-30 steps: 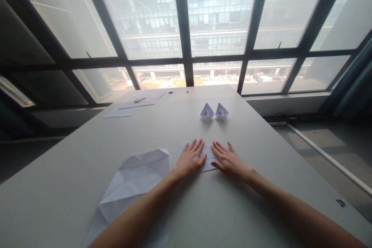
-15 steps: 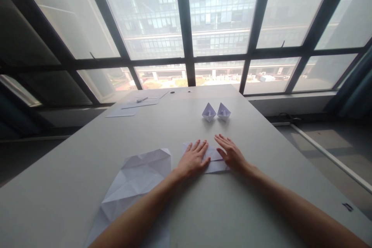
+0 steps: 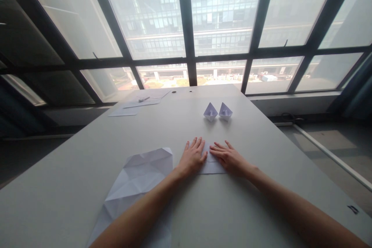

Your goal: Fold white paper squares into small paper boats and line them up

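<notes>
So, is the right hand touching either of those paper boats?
Apart. The head view shows a strip of white tabletop between the right hand and both paper boats, which stand farther off.

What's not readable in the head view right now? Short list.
- Head view: the left and right parts of the folded paper, covered by the left hand and right hand.
- Head view: part of the creased paper sheet, behind the left forearm; its near end is cut off by the bottom edge.
- Head view: the small object on the far-left papers, too small to identify.
</notes>
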Motion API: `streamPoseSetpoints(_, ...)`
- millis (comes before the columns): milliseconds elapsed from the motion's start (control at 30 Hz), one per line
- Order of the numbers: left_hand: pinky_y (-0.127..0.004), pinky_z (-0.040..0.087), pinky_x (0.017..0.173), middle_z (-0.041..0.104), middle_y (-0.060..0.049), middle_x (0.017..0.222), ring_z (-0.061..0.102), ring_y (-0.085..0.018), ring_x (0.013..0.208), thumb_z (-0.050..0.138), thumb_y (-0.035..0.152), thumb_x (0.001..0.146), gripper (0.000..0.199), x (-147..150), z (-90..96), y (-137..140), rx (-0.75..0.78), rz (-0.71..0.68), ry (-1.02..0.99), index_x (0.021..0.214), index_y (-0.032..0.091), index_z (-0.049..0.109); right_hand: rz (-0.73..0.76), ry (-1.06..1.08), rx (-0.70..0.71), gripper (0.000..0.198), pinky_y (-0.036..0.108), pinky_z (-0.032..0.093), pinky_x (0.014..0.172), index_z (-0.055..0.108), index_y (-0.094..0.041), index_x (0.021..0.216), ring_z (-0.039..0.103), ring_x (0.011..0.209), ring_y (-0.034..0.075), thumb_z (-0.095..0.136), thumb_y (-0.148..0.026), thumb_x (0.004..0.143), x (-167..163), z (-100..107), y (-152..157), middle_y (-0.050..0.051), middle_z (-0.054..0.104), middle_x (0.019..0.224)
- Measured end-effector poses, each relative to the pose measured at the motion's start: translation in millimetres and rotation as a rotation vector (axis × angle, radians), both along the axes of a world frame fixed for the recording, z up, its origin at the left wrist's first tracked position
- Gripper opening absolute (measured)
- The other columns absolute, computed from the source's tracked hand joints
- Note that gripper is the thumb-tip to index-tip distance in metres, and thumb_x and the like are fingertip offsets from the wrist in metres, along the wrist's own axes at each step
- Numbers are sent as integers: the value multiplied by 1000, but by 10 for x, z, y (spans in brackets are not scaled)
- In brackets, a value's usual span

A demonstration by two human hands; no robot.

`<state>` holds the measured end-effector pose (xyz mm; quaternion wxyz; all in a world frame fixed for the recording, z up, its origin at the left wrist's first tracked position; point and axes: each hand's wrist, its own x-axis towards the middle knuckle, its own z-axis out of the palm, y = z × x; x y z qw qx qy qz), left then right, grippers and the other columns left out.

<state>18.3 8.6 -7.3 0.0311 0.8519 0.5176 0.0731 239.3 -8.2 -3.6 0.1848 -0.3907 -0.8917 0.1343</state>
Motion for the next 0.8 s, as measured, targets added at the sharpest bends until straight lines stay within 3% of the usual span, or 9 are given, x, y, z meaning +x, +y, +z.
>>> streamPoseSetpoints(267,-56,12,119,26,-7,161,18,-31,149,32,57,98,63,-17,18,-33,18,30,-12,153,25,33,8,-3,18,49,62,11,117,56,-33,136,36,142,24,45,-13,93,74,9,45,4,52,145)
streamPoseSetpoints(433,-60,11,118,19,-1,163,12,-30,150,34,59,97,61,-14,86,-59,11,-99,-14,153,34,30,13,20,11,47,61,15,117,53,-32,139,38,141,25,42,-17,96,70,23,33,4,51,146)
streamPoseSetpoints(567,-60,13,118,25,-2,161,16,-30,150,32,58,98,63,-14,86,-65,-24,-128,-9,154,30,27,17,39,18,50,58,18,117,49,-31,142,39,141,23,42,-16,95,51,0,29,4,50,147)
streamPoseSetpoints(800,-59,14,118,25,-2,161,17,-30,149,33,58,98,63,-16,54,-61,-10,-117,-6,154,29,29,3,47,29,48,57,21,117,50,-30,141,41,140,24,43,-17,95,52,-59,55,5,51,146)
